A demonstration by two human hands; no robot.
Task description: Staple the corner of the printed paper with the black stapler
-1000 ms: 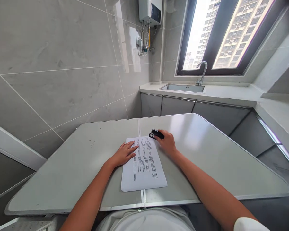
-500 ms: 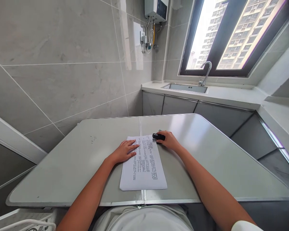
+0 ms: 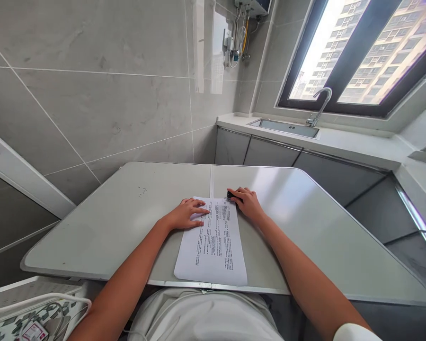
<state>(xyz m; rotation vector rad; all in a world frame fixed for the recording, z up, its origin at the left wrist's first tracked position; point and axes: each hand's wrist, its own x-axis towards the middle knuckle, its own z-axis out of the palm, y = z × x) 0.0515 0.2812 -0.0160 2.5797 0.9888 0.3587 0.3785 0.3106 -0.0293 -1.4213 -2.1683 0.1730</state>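
A printed white sheet of paper (image 3: 216, 251), perhaps a small stack, lies on the folding table with its near edge close to the table's front. My left hand (image 3: 188, 214) rests flat on its upper left part, fingers spread. At the upper right corner of the paper, my right hand (image 3: 247, 202) is closed around a small black stapler (image 3: 229, 194). Most of the stapler is hidden under the fingers, and its front end meets the paper's corner.
The pale folding table (image 3: 102, 227) has a centre seam and rounded corners. At lower left stands a white basket (image 3: 39, 298) with cables and a small box. A counter with a sink (image 3: 287, 128) and faucet (image 3: 321, 106) runs behind, below a window.
My right hand has turned over the stapler, covering more of it, with fingers now on top. My left hand stays on the paper. The camera view has shifted and tilted slightly.
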